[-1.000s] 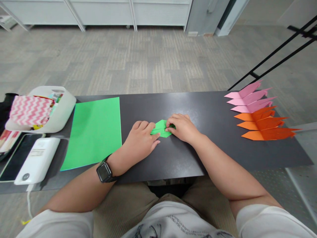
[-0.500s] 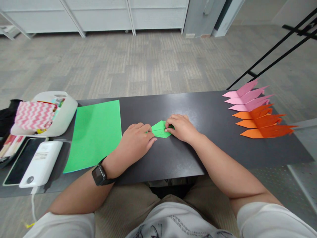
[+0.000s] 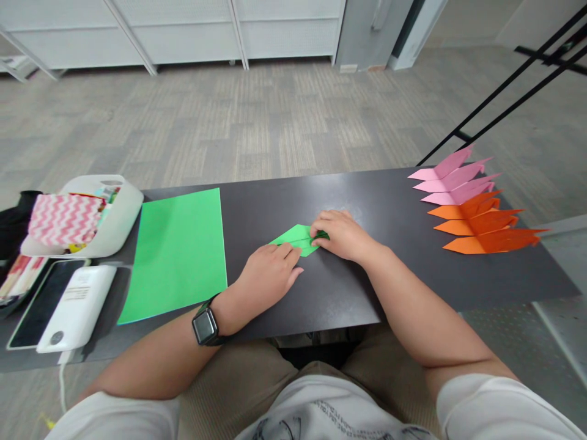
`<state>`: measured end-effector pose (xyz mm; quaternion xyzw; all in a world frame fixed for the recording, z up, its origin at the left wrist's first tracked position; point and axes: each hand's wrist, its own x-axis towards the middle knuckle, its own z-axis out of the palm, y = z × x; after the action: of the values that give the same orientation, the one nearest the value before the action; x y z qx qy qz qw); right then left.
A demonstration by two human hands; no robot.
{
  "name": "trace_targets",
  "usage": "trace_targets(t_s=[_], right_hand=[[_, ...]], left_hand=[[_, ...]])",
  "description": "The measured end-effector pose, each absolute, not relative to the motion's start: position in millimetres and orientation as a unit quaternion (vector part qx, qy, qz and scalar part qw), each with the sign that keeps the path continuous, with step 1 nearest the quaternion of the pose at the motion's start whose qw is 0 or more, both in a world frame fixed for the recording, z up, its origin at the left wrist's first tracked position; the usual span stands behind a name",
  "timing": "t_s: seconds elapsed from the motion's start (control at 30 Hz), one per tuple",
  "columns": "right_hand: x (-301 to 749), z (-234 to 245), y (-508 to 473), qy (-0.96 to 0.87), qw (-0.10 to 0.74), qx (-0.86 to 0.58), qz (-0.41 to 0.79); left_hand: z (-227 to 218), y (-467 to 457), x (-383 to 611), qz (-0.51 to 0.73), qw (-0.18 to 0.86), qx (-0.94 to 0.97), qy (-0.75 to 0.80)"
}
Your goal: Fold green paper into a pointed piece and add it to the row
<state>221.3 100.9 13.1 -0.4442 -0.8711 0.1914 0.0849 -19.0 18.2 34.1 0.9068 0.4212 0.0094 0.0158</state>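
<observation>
A small folded green paper piece (image 3: 293, 237) lies on the dark table (image 3: 394, 281) in front of me. My right hand (image 3: 342, 235) presses its right end, fingers curled down onto the paper. At the piece's near left edge rests my left hand (image 3: 270, 275), fingers together and fingertips touching the paper. A black watch (image 3: 205, 326) sits on my left wrist.
A flat green sheet (image 3: 178, 250) lies to the left. Further left are a white basket (image 3: 117, 220) with a pink zigzag pouch, a white power bank (image 3: 76, 305) and a phone. Folded pink pieces (image 3: 452, 180) and orange pieces (image 3: 486, 232) lie at the right.
My left hand has slid back toward me and a little right, uncovering the left point of the green piece. The right hand stays pressed on the right end.
</observation>
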Motion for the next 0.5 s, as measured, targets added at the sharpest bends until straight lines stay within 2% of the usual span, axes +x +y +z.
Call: trace_targets(t_s=[0.33, 0.5], right_hand=[[228.6, 17.7, 105.8, -0.862, 0.048, -0.467, 0.194], [231.2, 19.7, 104.8, -0.869, 0.067, -0.452, 0.189]], left_hand=[[28.3, 19.2, -14.1, 0.001, 0.009, 0.912, 0.411], [25.5, 16.4, -11.8, 0.006, 0.011, 0.908, 0.418]])
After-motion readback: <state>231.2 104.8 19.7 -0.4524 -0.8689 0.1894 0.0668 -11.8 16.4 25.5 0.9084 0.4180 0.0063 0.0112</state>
